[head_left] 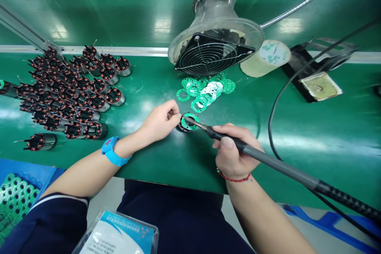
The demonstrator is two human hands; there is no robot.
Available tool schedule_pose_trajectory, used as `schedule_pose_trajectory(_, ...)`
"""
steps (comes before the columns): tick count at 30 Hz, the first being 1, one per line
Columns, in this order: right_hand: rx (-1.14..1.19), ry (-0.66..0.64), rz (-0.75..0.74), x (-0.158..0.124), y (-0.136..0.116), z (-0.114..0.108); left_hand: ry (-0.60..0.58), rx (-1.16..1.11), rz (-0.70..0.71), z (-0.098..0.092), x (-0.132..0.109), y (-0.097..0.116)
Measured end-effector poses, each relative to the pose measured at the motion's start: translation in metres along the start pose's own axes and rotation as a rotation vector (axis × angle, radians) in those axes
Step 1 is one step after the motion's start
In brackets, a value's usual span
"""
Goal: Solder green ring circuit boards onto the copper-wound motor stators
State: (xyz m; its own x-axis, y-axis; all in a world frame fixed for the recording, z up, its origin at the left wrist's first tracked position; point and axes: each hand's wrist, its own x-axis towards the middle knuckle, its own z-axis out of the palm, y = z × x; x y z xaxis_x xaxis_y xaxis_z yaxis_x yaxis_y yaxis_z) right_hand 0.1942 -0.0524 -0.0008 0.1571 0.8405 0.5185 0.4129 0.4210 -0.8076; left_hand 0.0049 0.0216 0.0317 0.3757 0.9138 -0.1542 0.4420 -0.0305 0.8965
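My right hand (236,151) is wrapped round the handle of a soldering iron (264,158). The iron's tip reaches onto a green ring-shaped circuit board (195,117), which sits on top of a motor stator (183,127) on the bench. At the left edge of that stator, my left hand (162,121) is closed in a pinch; what lies between the fingertips is too small to make out. Beyond the stator lies a loose pile of ring-shaped circuit boards (199,104), some green side up and some pale.
Many wound stators (85,99) stand in rows at the left. Over the boards hangs a fume extractor with a fan grille (206,57). A tape roll (264,59) and a soldering iron stand with a sponge (321,86) are at the back right. A blue bin (44,174) holds green boards.
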Motion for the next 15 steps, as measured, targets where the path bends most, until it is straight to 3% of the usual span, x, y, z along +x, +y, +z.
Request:
schedule_pose_trajectory(9,-0.015,-0.006,-0.079,-0.001,0.001,-0.001,0.036,0.091,0.057,0.001,-0.001,0.002)
schedule_pose_trajectory(12,-0.044,0.005,-0.031,0.003,-0.005,0.004,0.032,0.13,0.07,0.001,-0.001,0.005)
schedule_pose_trajectory(15,-0.142,-0.146,0.006,0.011,-0.01,0.01,0.038,0.17,0.086,0.001,-0.001,0.007)
